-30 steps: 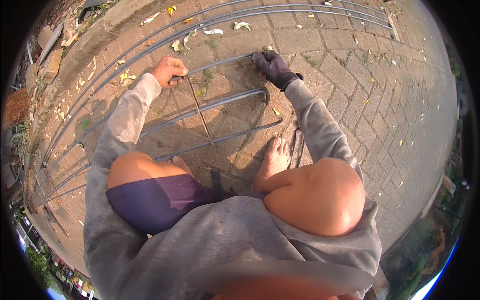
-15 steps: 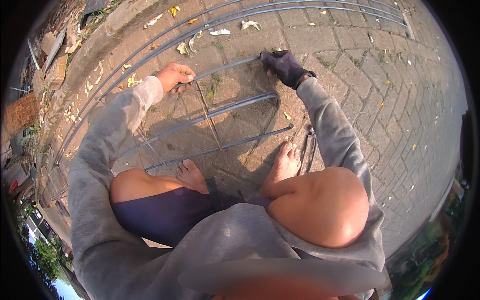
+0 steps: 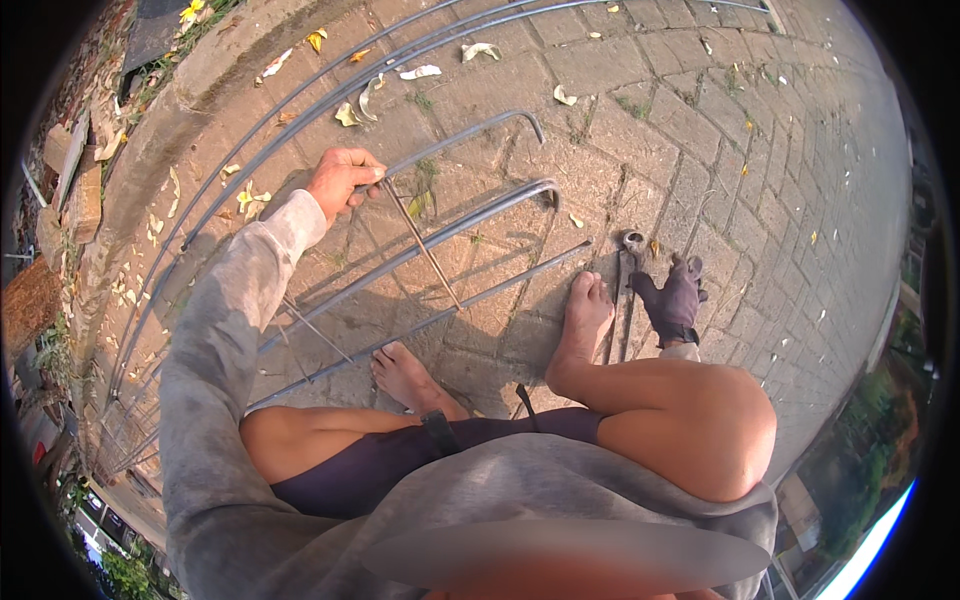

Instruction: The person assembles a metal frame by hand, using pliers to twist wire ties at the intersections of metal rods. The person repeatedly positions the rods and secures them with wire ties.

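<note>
My bare left hand [image 3: 345, 183] is closed at the junction of the far steel rebar [image 3: 450, 140] and a thin rebar stirrup [image 3: 425, 243]. The stirrup slants across the bars toward my feet. The far rebar ends in a hook at its right. Middle bars [image 3: 460, 217] with bent ends and a near straight bar [image 3: 520, 275] run beside it. My right hand [image 3: 672, 300], in a dark glove, is low over the paving with thumb and fingers apart. Just left of it lie pincers [image 3: 628, 262], beside my right foot; whether the thumb touches them I cannot tell.
Long loose rebars [image 3: 290, 120] curve along the far side, near a concrete kerb [image 3: 215, 75]. Brick paving [image 3: 700, 130] stretches off to the right. Fallen leaves and petals [image 3: 360, 100] are scattered about. My bare feet [image 3: 585, 325] rest close to the near bar.
My right hand has let go of the far rebar's right end, baring its hook, and has come down and right beside the pincers. My left hand stays at the junction.
</note>
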